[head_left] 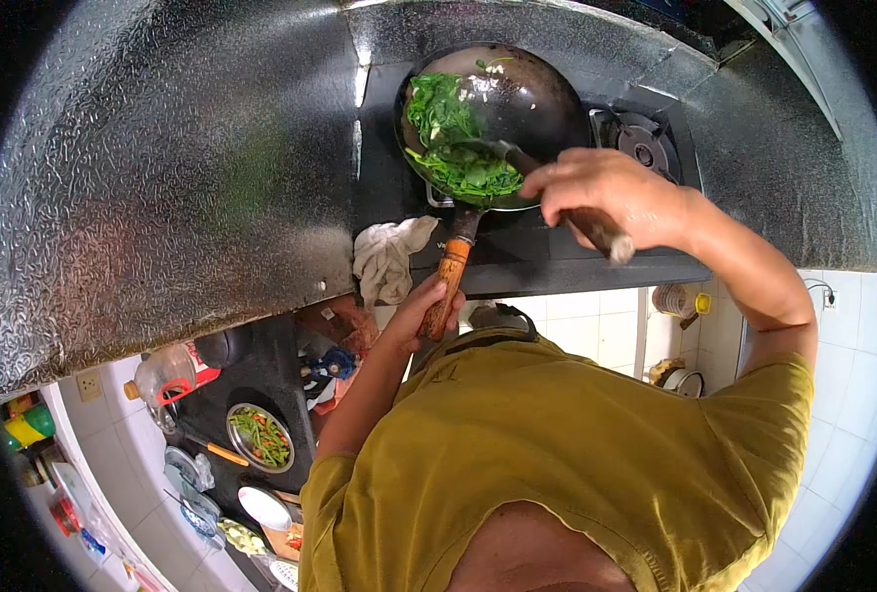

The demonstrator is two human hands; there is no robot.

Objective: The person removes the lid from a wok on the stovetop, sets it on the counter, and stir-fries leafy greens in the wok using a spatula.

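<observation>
A dark wok (pixel 542 103) sits on the gas stove, with cooked leafy greens (pixel 442 107) in two clumps along its left and near side. My left hand (pixel 431 307) is closed round the wok's wooden handle (pixel 453 266). Above the near side of the wok, my right hand (pixel 608 192) grips the wooden handle of a spatula (pixel 597 229), whose metal end meets the greens, partly hidden among them. White bits, which may be garlic, cling to the wok's far wall.
A bare gas burner (pixel 642 144) is right of the wok. A crumpled cloth (pixel 390 259) lies left of the handle. On the dark counter at lower left stand a plate of green beans (pixel 260 436), a large oil bottle (pixel 175 374) and a white dish (pixel 264 507). Textured panels surround the stove.
</observation>
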